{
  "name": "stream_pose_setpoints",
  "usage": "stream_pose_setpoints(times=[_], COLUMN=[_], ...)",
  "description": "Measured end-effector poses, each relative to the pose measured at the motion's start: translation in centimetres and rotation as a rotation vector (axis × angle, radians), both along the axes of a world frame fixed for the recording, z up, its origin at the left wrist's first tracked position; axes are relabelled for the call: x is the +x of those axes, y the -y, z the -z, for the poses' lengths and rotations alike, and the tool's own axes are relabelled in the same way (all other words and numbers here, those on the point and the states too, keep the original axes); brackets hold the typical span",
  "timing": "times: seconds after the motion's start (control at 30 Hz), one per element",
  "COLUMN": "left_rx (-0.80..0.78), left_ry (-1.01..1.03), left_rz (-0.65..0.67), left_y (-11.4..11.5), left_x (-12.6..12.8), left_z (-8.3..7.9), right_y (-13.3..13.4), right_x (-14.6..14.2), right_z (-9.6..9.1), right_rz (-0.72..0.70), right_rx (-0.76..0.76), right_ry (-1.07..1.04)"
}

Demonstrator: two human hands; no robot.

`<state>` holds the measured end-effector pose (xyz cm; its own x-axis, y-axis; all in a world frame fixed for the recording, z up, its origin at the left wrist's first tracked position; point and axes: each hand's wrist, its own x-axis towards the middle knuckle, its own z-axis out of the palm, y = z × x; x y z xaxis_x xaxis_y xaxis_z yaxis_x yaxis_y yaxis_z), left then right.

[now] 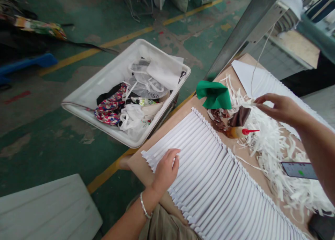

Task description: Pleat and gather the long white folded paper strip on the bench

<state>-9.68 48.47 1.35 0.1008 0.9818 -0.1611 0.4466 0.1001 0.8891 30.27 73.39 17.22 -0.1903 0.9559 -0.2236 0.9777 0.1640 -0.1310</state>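
Observation:
My left hand [166, 168] rests on the near left end of a long row of overlapping white folded strips [220, 177]. Its fingers are loosely curled, with a gap between thumb and index finger, and nothing shows in them. Over a heap of loose, narrow white strips [272, 142], my right hand [281, 109] pinches what looks like a thin white strip [248, 104]. Left of that hand lie a green cloth piece [214, 95], a crumpled dark brown piece [240, 116] and a glue bottle [235, 132] with a red nozzle.
Beyond the table's [141, 166] left edge stands a white bin [86, 93] holding bags and fabric. A phone [299, 170] lies on the strip heap. More white folded strips [251, 75] lie at the far right, near a metal post [232, 37] and a hanging cord [260, 56].

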Motion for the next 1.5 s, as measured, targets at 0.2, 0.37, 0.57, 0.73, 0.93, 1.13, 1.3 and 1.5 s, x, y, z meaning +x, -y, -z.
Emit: stream_pose_setpoints(times=[0.2,0.37,0.57,0.73,0.93,1.13,1.3,1.5], left_rx=[0.133,-0.084,-0.348,-0.482,-0.509,-0.529,-0.543,-0.545], left_ry=[0.167,0.221,0.311,0.291,0.257,0.106,0.037,-0.028], left_rz=[0.033,0.083,-0.117,-0.284,-0.412,-0.548,-0.555,-0.552], left_y=[-2.3,-2.1,1.0,2.9,2.7,2.0,1.8,1.6], left_x=[3.4,2.3,-2.1,-5.8,-7.9,-7.5,-7.2,-7.0], left_z=[-5.5,-5.4,-1.6,2.0,5.5,7.8,8.3,8.4], right_y=[10.2,15.0,14.6,10.0,5.0,2.9,1.9,1.4], right_x=[-13.1,-19.2,-20.7,-17.8,-15.2,-16.5,-16.6,-16.6], right_z=[0.9,5.4,10.7,14.5,18.2,18.8,19.4,19.9], right_rz=[-0.329,-0.315,-0.307,-0.223,-0.052,0.066,0.133,0.114], right_rx=[-0.41,-0.599,-0.714,-0.623,-0.497,-0.401,-0.32,-0.277], right_ry=[-0.318,-0.425,-0.496,-0.442,-0.318,-0.18,-0.134,-0.111])
